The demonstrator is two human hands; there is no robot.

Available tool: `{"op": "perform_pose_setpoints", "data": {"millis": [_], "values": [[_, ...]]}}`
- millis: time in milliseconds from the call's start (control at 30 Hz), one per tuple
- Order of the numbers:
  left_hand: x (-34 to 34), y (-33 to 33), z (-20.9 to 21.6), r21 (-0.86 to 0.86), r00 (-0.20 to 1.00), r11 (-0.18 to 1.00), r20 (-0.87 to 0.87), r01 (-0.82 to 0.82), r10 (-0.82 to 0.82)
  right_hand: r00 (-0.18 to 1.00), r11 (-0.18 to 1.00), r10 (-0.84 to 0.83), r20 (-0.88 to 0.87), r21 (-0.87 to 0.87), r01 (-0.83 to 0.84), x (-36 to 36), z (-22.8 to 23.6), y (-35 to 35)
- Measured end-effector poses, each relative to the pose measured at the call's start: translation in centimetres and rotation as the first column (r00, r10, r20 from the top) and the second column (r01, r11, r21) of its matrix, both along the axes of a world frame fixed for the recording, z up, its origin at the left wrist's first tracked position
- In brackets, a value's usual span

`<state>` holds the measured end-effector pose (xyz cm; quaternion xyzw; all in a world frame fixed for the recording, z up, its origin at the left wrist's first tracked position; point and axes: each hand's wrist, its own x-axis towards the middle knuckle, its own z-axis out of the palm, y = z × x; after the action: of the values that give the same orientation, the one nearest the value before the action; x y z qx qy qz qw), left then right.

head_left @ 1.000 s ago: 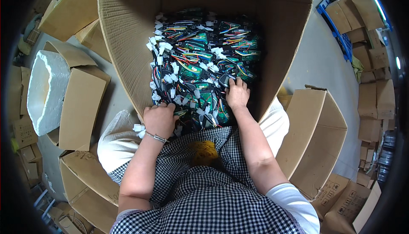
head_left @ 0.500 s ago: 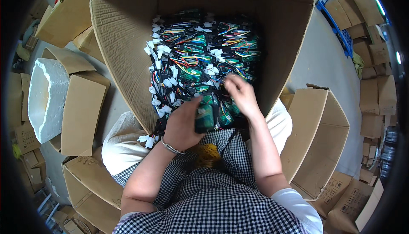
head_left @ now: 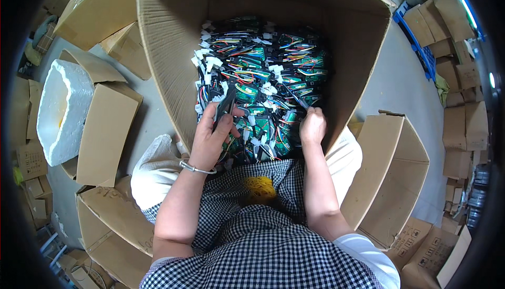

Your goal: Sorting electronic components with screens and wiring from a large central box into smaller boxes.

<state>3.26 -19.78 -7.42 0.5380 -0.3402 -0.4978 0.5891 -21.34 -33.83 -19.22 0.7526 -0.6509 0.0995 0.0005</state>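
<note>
My left hand [head_left: 209,140], wearing a bracelet [head_left: 195,168], holds a flat dark circuit board module [head_left: 226,103] on edge between thumb and fingers. My right hand [head_left: 313,127] is closed at the right side of the pile. A thin dark, shiny length [head_left: 300,99] runs from its fingertips towards the upper left; I cannot make out what it is. Beneath both hands, green circuit boards [head_left: 246,93] with coloured wires and white plugs [head_left: 213,62] lie in rows inside a large open cardboard box [head_left: 173,52].
Yellow stringy material [head_left: 260,188] lies in my lap on the checked apron [head_left: 247,252]. An open carton [head_left: 392,183] stands at my right. At my left are a white foam box [head_left: 63,112] and more cartons [head_left: 110,136]. A blue pallet [head_left: 418,39] is at the far right.
My left hand has moved left and turned the module from green face showing to edge-on. My right hand has drawn down and right, closing on the thin dark length. The view has shifted slightly.
</note>
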Motion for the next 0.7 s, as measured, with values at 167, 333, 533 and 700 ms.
{"op": "perform_pose_setpoints", "data": {"millis": [167, 333, 533, 700], "values": [[0.3, 0.5, -0.1, -0.016, 1.0, 1.0, 0.009, 0.026, -0.026, 0.94, 0.935, 0.34, -0.028, -0.1, -0.341, -0.4, 6.7, 2.9], [0.3, 0.6, 0.2, -0.027, 0.995, 0.999, -0.093, -0.037, 0.034, 0.992, 0.97, 0.125, -0.028, 0.213, -0.117, 0.5, 1.0, 0.7], [0.4, 1.1, 1.3, 0.021, 0.995, 1.0, -0.104, 0.01, -0.007, 0.995, 0.93, -0.067, -0.077, 0.356, 0.09, -0.2, -3.3, 0.2], [0.8, 0.5, 1.2, 0.019, 0.995, 1.0, -0.1, 0.021, -0.019, 0.975, 0.98, 0.189, -0.117, 0.083, -0.18, 0.0, -1.3, 1.2]]}}
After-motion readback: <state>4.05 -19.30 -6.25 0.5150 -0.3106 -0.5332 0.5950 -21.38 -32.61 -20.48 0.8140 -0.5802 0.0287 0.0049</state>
